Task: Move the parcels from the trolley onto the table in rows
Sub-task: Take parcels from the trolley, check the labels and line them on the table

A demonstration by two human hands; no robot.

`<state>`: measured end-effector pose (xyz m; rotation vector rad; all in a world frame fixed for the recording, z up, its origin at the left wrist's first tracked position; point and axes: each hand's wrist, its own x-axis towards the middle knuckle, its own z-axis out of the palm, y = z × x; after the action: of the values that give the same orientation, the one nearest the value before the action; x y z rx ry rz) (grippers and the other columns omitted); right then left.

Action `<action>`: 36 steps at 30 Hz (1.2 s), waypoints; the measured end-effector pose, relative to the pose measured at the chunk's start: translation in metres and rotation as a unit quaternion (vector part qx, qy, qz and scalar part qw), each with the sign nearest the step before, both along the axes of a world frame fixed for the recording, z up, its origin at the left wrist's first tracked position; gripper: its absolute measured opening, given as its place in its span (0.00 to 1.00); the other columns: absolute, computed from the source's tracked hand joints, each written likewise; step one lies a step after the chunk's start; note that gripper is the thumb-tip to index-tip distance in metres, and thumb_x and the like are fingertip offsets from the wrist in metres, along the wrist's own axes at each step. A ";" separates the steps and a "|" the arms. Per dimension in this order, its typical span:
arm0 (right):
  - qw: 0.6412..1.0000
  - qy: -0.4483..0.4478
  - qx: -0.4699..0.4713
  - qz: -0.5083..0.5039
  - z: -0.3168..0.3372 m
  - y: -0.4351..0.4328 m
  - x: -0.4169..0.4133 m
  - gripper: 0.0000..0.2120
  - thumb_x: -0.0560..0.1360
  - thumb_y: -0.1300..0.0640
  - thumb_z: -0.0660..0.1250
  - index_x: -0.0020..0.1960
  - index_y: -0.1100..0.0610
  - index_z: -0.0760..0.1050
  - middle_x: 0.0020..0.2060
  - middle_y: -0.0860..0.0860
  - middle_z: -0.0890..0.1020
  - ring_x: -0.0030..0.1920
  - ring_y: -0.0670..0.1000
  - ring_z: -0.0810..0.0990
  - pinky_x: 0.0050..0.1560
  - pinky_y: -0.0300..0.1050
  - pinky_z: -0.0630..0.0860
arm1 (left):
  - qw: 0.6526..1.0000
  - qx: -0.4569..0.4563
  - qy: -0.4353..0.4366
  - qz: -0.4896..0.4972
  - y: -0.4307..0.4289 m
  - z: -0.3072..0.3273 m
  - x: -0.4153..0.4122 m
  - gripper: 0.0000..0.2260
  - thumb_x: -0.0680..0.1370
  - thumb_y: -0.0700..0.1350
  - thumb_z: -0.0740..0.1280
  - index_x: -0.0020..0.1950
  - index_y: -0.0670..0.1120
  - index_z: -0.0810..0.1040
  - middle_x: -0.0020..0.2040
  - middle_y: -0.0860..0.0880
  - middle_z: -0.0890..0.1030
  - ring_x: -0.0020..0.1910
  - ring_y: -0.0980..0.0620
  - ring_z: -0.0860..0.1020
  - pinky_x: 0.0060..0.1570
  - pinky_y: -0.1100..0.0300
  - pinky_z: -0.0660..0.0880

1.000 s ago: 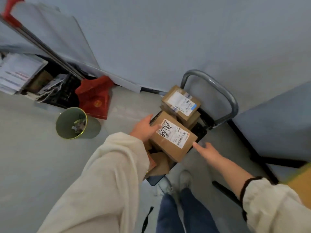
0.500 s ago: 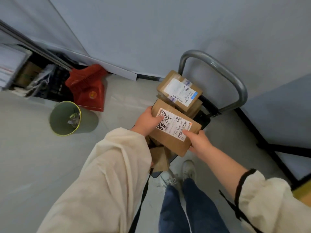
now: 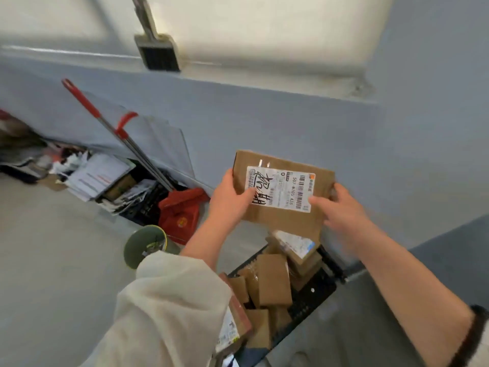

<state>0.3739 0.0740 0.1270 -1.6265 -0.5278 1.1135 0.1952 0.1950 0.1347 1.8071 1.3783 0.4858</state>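
A brown cardboard parcel (image 3: pixel 285 207) with a white label and black handwriting is held up in the air in front of the blue wall. My left hand (image 3: pixel 229 200) grips its left edge, thumb on the label. My right hand (image 3: pixel 337 205) grips its right edge. Below it stands the black trolley (image 3: pixel 315 295) with several more brown parcels (image 3: pixel 272 279) piled on it; one at the far end bears a white and blue label. The table's blue-grey surface (image 3: pixel 455 247) shows at the right edge.
A green waste bin (image 3: pixel 145 246) stands on the floor left of the trolley. Behind it are a red dustpan (image 3: pixel 182 213), a red-handled broom (image 3: pixel 116 131) leaning on the wall, and a crate of papers (image 3: pixel 105 178).
Both hands have closed on the labelled parcel and lifted it off the trolley pile to chest height. The view has swung upward, and more parcels now show below.
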 end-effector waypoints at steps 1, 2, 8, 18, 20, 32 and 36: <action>0.999 -0.012 0.035 0.006 0.025 0.001 0.000 0.12 0.73 0.58 0.68 0.49 0.40 0.74 0.50 0.42 0.82 0.51 0.47 0.82 0.55 0.52 0.77 | 0.999 0.024 -0.021 0.008 0.000 0.025 -0.003 0.20 0.74 0.47 0.67 0.65 0.50 0.70 0.59 0.52 0.78 0.58 0.50 0.76 0.58 0.53 0.72; 0.997 -0.028 0.068 0.013 0.051 0.001 -0.002 0.14 0.73 0.58 0.68 0.48 0.37 0.75 0.48 0.42 0.83 0.50 0.46 0.82 0.54 0.51 0.77 | 0.998 0.052 -0.041 0.012 -0.003 0.050 -0.008 0.20 0.74 0.47 0.67 0.65 0.50 0.70 0.60 0.52 0.78 0.58 0.51 0.76 0.57 0.55 0.71; 0.957 -0.115 0.267 0.016 0.193 -0.015 -0.033 0.27 0.74 0.63 0.65 0.50 0.27 0.72 0.51 0.32 0.80 0.52 0.34 0.78 0.49 0.35 0.76 | 0.956 0.253 -0.141 0.058 -0.027 0.177 -0.047 0.25 0.75 0.45 0.68 0.69 0.56 0.65 0.57 0.62 0.74 0.55 0.63 0.74 0.55 0.64 0.71; 0.886 -0.167 0.429 -0.062 0.244 -0.043 -0.079 0.27 0.73 0.70 0.65 0.57 0.38 0.70 0.49 0.30 0.80 0.51 0.32 0.78 0.41 0.23 0.72 | 0.867 0.419 -0.252 0.098 -0.081 0.232 -0.096 0.25 0.74 0.52 0.69 0.62 0.73 0.62 0.57 0.73 0.74 0.57 0.68 0.75 0.48 0.78 0.70; 0.884 -0.160 0.433 -0.074 0.245 -0.044 -0.084 0.27 0.72 0.70 0.66 0.58 0.40 0.69 0.52 0.35 0.79 0.50 0.32 0.78 0.41 0.23 0.73 | 0.861 0.430 -0.253 0.102 -0.084 0.235 -0.100 0.26 0.73 0.50 0.70 0.62 0.73 0.63 0.56 0.73 0.74 0.56 0.69 0.75 0.48 0.79 0.69; 0.910 0.130 0.355 -0.172 0.208 -0.033 -0.072 0.13 0.81 0.58 0.55 0.63 0.60 0.70 0.53 0.56 0.79 0.50 0.56 0.80 0.43 0.50 0.79 | 0.772 0.635 0.010 0.037 -0.136 0.267 -0.063 0.22 0.72 0.49 0.68 0.66 0.46 0.74 0.59 0.47 0.80 0.53 0.46 0.80 0.51 0.54 0.76; 0.905 0.248 0.301 -0.168 0.179 -0.032 -0.083 0.15 0.82 0.60 0.50 0.66 0.61 0.67 0.56 0.61 0.76 0.50 0.60 0.78 0.42 0.52 0.81 | 0.749 0.656 0.096 -0.005 -0.153 0.266 -0.039 0.24 0.67 0.48 0.74 0.63 0.47 0.78 0.59 0.46 0.81 0.51 0.43 0.81 0.45 0.51 0.79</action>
<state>0.2913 0.0424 0.3057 -0.8109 -0.2038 0.9304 0.1566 0.0424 0.4005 3.0041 1.1632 1.5821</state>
